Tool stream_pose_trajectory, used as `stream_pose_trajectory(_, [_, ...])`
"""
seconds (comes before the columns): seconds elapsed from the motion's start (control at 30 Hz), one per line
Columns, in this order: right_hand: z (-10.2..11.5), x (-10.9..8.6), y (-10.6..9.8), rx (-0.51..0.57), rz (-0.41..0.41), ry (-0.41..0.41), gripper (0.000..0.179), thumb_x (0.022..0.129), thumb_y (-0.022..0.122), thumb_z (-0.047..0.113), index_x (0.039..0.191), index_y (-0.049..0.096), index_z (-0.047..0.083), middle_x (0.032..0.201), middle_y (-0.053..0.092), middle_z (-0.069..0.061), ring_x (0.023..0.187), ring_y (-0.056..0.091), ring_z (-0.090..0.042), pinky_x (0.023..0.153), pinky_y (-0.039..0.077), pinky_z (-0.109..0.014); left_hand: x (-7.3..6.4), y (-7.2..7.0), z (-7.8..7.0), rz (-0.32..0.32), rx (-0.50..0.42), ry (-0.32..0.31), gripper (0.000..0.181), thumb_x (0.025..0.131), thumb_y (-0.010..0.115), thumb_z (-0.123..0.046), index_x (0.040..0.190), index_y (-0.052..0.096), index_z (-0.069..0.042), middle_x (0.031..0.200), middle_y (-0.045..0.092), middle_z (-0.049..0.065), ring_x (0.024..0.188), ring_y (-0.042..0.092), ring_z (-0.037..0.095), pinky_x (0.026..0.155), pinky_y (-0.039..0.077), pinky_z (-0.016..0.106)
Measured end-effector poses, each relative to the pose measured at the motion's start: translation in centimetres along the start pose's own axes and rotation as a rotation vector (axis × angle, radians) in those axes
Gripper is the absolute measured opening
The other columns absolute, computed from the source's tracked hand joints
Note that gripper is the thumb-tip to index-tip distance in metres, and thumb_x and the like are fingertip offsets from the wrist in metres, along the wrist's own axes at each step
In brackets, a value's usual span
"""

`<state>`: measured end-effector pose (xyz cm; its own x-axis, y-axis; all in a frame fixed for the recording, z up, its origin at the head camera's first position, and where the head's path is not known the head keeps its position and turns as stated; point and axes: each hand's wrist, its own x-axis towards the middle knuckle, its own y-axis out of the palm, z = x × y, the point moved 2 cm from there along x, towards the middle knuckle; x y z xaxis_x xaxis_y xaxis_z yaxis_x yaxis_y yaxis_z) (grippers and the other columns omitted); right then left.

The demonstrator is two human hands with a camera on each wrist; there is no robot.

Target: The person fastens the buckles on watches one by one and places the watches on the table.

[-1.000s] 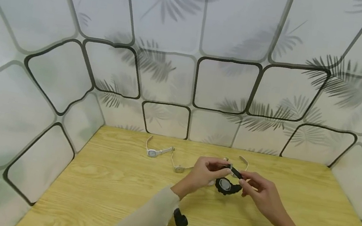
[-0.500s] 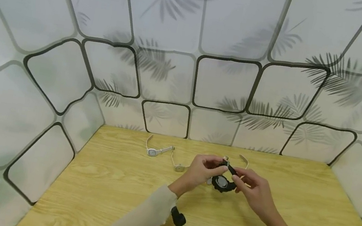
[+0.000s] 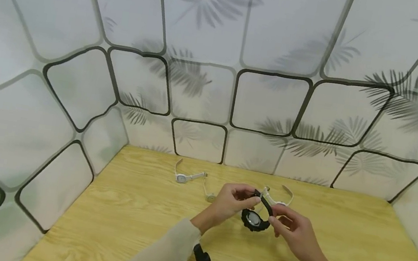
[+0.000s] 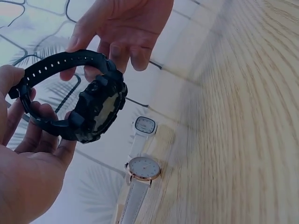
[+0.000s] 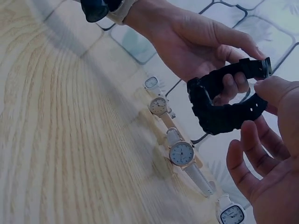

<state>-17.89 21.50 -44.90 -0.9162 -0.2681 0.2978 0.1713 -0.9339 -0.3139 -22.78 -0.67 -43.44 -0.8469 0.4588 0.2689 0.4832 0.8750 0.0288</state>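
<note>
Between both hands is a black wristwatch, raised above the table, its strap bent into a loop. My left hand pinches the loop at the buckle end, where the strap ends come together. Whether the strap is fastened there, I cannot tell. With thumb and fingers, my right hand grips the strap on the other side, near the case. The left wrist view shows a row of holes along the black strap. A metal buckle appears by the fingertips in the right wrist view.
Several pale-strapped watches lie along the table's back: a white watch at left, another watch partly behind my left hand, and a white watch behind my right. A round-dialled watch lies among them. A patterned fabric wall stands behind the table.
The black strap has spread into a rounder, wider loop, and my hands have shifted slightly. The head view has tilted a little, so the background sits further right. Other watches stay put.
</note>
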Motion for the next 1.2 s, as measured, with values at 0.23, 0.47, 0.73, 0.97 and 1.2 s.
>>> stream_pose_trajectory(0.23, [0.6, 0.3, 1.0, -0.039, -0.027, -0.047, 0.026, 0.101, 0.067, 0.009, 0.127, 0.070, 0.006, 0.096, 0.067, -0.015, 0.064, 0.060, -0.022, 0.055, 0.053, -0.037, -0.6, -0.3, 0.2, 0.039, 0.066, -0.016, 0.019, 0.097, 0.074, -0.016, 0.108, 0.074, 0.000, 0.092, 0.071, -0.003, 0.076, 0.063, 0.007, 0.067, 0.053, 0.022])
stream_pose_trajectory(0.47, [0.5, 0.5, 1.5, -0.040, -0.033, -0.036, 0.026, 0.102, 0.066, 0.011, 0.128, 0.069, 0.008, 0.111, 0.067, -0.021, 0.065, 0.061, -0.024, 0.056, 0.054, -0.038, -0.7, -0.1, 0.6, 0.039, 0.077, -0.003, 0.017, 0.098, 0.073, -0.017, 0.103, 0.074, -0.001, 0.090, 0.071, 0.000, 0.072, 0.059, 0.009, 0.063, 0.049, 0.025])
stream_pose_trajectory(0.73, [0.0, 0.1, 1.6, 0.012, -0.007, -0.016, 0.027, 0.104, 0.063, 0.009, 0.128, 0.066, -0.001, 0.108, 0.065, -0.019, 0.065, 0.061, -0.024, 0.058, 0.053, -0.040, -0.7, -0.1, 0.4, 0.005, 0.064, -0.001, 0.017, 0.100, 0.071, -0.018, 0.106, 0.074, -0.003, 0.089, 0.071, 0.005, 0.077, 0.065, 0.018, 0.068, 0.055, 0.024])
stream_pose_trajectory(0.97, [0.6, 0.2, 2.2, -0.006, -0.057, -0.030, 0.024, 0.103, 0.065, 0.010, 0.124, 0.069, 0.001, 0.108, 0.065, -0.018, 0.063, 0.059, -0.026, 0.054, 0.050, -0.040, -0.9, 0.0, 0.4, 0.004, 0.061, -0.013, 0.019, 0.100, 0.071, -0.020, 0.110, 0.075, -0.004, 0.093, 0.072, 0.008, 0.079, 0.064, 0.019, 0.069, 0.055, 0.025])
stream_pose_trajectory(1.2, [0.2, 0.1, 2.3, -0.023, -0.060, 0.010, 0.025, 0.103, 0.065, 0.011, 0.125, 0.068, 0.000, 0.110, 0.066, -0.018, 0.062, 0.060, -0.023, 0.055, 0.053, -0.039, -0.8, 0.1, 0.6, -0.002, 0.075, 0.013, 0.017, 0.098, 0.073, -0.018, 0.108, 0.076, -0.005, 0.098, 0.074, 0.003, 0.082, 0.067, 0.013, 0.072, 0.057, 0.025])
